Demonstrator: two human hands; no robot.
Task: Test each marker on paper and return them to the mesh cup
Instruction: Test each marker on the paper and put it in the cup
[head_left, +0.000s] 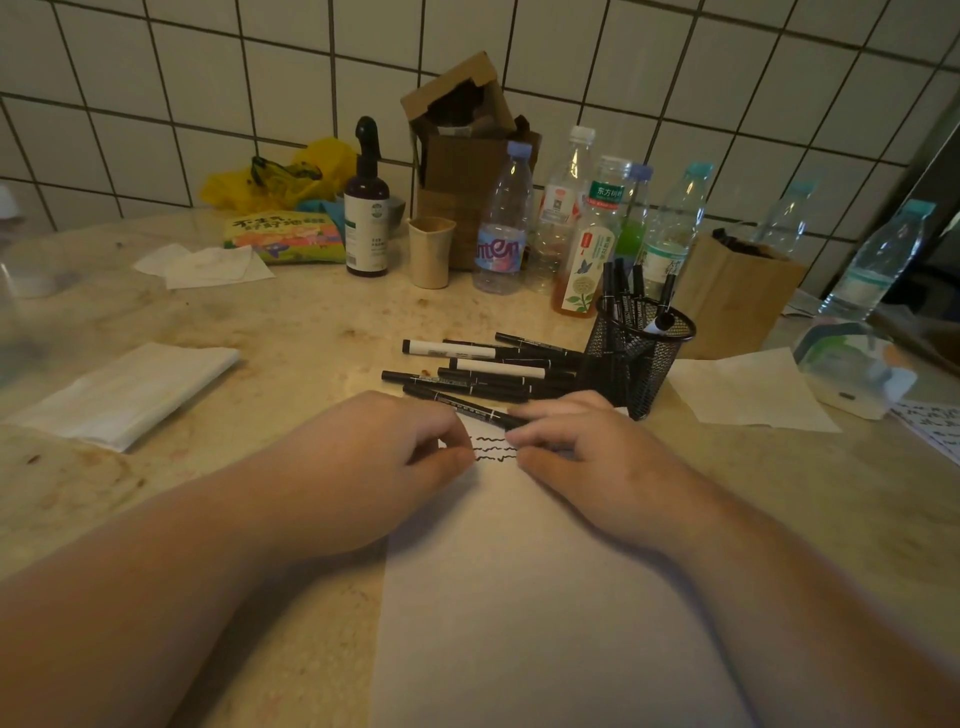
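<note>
Black wire-mesh cup (636, 358), round and open-topped, stands on the mottled beige stone table (291, 332) and serves as landmark; several black markers stand upright in it. Just left of the cup lies a loose heap of slim black and white-barrelled markers (488, 369), untested by the look of it. In front of the cup lies a white paper sheet (519, 597) bearing two wavy black test lines (491, 449) near its far edge. Above those lines one thin black marker (470, 406) spans both hands: left hand (395, 457) pinches one end, right hand (587, 457) pinches the other, fingers closed on it; whether the cap is parting is unclear. Item judged light, rigid, smooth plastic, liable to roll; best held mid-barrel, cap pulled straight. Plastic bottles (504, 228) stand behind the cup.
</note>
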